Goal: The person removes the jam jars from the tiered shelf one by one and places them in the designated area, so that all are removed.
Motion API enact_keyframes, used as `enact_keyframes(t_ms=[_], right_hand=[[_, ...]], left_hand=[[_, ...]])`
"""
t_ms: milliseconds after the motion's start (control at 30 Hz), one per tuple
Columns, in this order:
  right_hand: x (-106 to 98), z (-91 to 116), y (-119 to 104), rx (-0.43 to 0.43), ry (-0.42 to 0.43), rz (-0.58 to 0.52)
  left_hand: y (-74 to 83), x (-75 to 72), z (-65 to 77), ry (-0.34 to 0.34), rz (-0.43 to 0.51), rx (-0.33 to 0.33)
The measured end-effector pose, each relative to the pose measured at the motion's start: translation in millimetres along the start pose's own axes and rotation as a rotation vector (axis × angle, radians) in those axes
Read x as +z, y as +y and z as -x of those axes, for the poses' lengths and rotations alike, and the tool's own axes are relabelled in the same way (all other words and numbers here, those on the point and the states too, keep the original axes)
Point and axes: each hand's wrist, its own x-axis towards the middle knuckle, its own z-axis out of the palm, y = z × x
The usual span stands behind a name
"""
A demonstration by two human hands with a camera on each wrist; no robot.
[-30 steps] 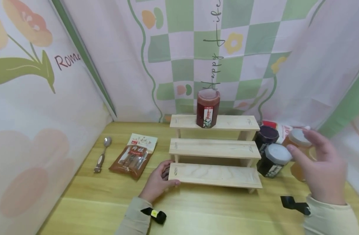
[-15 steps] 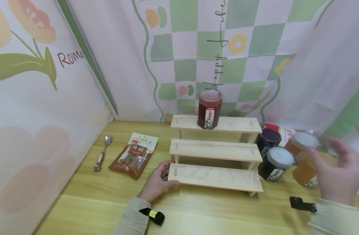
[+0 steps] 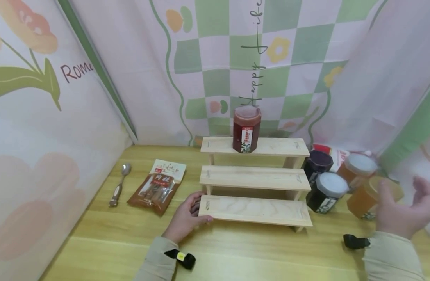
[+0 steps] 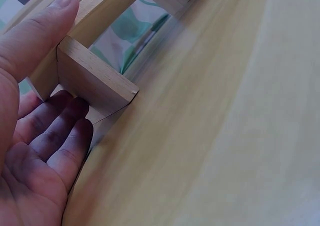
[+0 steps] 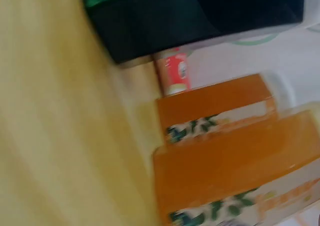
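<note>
A three-tier wooden step shelf (image 3: 255, 210) stands in the middle of the table. My left hand (image 3: 187, 219) holds its lowest tier at the left end, thumb over the front edge; in the left wrist view the curled fingers (image 4: 70, 146) lie by the shelf's leg. A dark red jar (image 3: 245, 134) sits upright on the top tier. My right hand (image 3: 406, 208), thumb and fingers apart, is at the right of the front amber jar (image 3: 363, 200). Whether it touches that jar is unclear. In the blurred right wrist view, this amber jar (image 5: 235, 171) appears without the hand.
Right of the shelf are a white-lidded dark jar (image 3: 325, 195), a purple-black jar (image 3: 316, 166), another amber jar (image 3: 355, 169) and a red-and-white package (image 3: 338, 158). On the left lie a spoon (image 3: 120, 185) and a brown packet (image 3: 156, 189). Patterned cloth (image 3: 215, 86) hangs behind.
My right hand has moved rightward from over the jars to beside the front amber jar, which shows more fully now. The left hand stays on the shelf.
</note>
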Motion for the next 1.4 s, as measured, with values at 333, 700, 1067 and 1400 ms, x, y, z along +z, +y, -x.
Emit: enact_keyframes(t_ms=[333,700,1067,1400], right_hand=[[-7.1,-17.7,28.9,0.104,-0.107,0.059],[-24.8,-42.4,43.1,0.016,-0.323,0.563],[-37.4,-52.1,43.7,-0.042,-0.471,0.601],[-38.3,-45.9,35.0,-0.008,-0.432,0.593]], left_hand=[[-1.4,0.5,-0.5,-0.004,0.000,0.008],[0.0,-0.1,-1.5,-0.007,-0.009,0.008],[-0.8,-0.4,-1.9,0.001,-0.014,0.005],[-1.6,-0.4,-1.3,0.001,-0.001,-0.003]])
